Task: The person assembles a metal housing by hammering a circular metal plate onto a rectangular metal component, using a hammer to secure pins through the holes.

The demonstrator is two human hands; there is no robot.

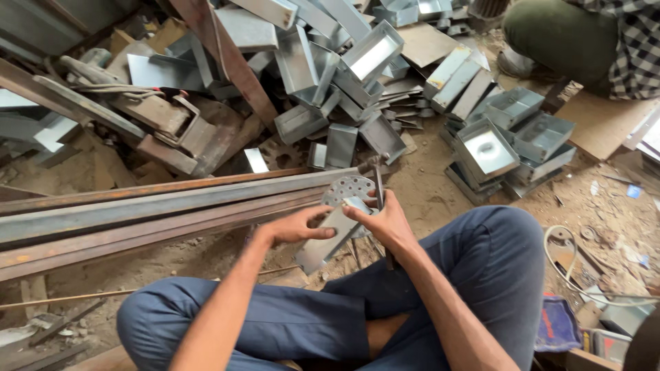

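Observation:
I sit cross-legged in blue trousers on a dirt floor. My left hand (297, 227) grips the side of a bent grey sheet-metal piece (327, 237) held over my lap. My right hand (382, 218) holds the same piece at its upper end, fingers closed around it. Just above my hands a round perforated metal disc (348, 188) rests at the end of a long rusty steel beam (144, 206). A thin dark tool or rod (379, 185) rises next to my right hand; whether the hand holds it is unclear.
A heap of folded sheet-metal boxes (323, 75) lies ahead, with stacked open boxes (509, 141) at the right. Another person in green trousers and a checked shirt (584, 41) sits at the top right. Cables and clutter (584, 275) lie at my right.

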